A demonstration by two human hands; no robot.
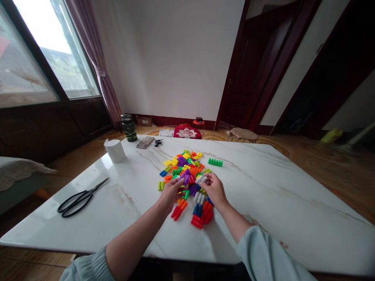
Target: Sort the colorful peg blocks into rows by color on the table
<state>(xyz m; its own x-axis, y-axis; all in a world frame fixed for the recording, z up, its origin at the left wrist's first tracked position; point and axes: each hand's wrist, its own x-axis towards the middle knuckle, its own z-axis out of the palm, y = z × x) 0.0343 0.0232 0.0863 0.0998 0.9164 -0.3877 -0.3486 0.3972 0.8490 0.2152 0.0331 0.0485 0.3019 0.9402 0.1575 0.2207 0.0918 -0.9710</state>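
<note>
Colourful plastic building blocks [178, 160], shaped like short joined tubes, lie in a loose heap on the white marble-patterned table [258, 195]. My left hand [170, 193] is at the heap's near left side, its fingers closed on a purple block [185, 176]. Opposite it, my right hand [215, 190] pinches a white block [200, 179]. The two blocks are close together, but whether they touch I cannot tell. Nearer to me lie red blocks [197, 222], dark blue blocks [197, 210] and an orange-red pair [179, 209]. A green row of joined blocks [215, 162] sits apart behind my right hand.
Black-handled scissors [83, 198] lie on the table's left part. Farther back are a white paper roll [115, 151], a camouflage flask [129, 127], a phone [145, 142] and keys [158, 143]. Beyond the far edge stands a round stool [243, 134].
</note>
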